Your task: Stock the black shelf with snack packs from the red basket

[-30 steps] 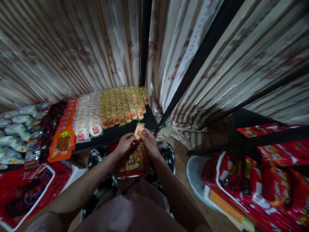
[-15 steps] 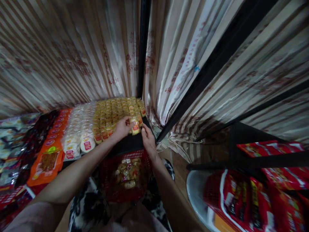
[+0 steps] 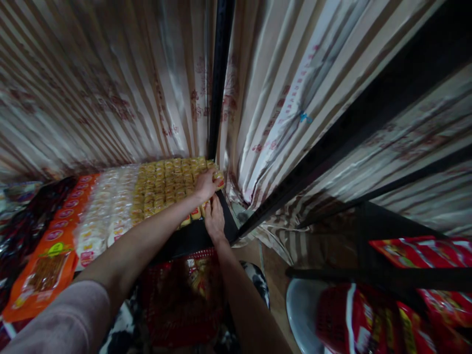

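Yellow packet [image 3: 218,179] now at far right end of rows [image 3: 165,189], carried up from red basket [image 3: 177,295]. Left hand [image 3: 205,186] pinches it; right hand [image 3: 214,219] rests flat beside, holding nothing. Row nearly filled.

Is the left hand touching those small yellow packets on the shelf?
Touching. The head view shows the left hand lying on the yellow packets, its fingers over the rightmost row.

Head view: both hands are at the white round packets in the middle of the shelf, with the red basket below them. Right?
Not quite. In the head view the left hand and right hand are at the yellow packets at the shelf's right end, not the white ones. The red basket is indeed below.
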Demonstrator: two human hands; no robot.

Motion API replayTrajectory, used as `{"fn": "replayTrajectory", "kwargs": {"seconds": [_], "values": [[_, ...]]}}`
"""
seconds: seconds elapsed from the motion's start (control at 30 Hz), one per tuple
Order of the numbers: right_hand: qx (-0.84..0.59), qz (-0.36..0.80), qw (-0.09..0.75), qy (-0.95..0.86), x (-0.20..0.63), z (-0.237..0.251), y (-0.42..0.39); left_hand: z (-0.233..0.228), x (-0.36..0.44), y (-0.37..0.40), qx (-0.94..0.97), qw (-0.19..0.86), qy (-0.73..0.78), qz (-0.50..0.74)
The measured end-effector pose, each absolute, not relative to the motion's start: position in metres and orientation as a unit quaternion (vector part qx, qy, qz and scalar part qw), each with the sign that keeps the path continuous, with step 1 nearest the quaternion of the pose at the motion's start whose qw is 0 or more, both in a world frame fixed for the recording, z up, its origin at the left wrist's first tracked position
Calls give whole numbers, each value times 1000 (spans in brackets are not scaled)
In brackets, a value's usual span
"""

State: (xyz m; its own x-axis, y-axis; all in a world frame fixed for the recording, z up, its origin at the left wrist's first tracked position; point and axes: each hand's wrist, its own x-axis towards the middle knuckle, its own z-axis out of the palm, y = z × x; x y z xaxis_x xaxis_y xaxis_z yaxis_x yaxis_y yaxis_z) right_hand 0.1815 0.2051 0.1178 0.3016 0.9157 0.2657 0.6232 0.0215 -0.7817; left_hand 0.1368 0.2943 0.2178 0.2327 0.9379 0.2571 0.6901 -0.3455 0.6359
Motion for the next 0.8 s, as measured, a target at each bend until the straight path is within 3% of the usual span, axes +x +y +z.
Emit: {"fn": "replayTrajectory", "kwargs": {"seconds": [0.2, 0.5, 0.8], "values": [[-673, 166, 452, -561, 182, 116, 207, 206, 140, 303, 799, 138, 545, 216], [-656, 257, 517, -487, 201, 122, 210, 212, 146, 296, 809, 93, 565, 133], [-661, 227, 480, -530, 206, 121, 233, 211, 148, 301, 809, 103, 566, 120]]}}
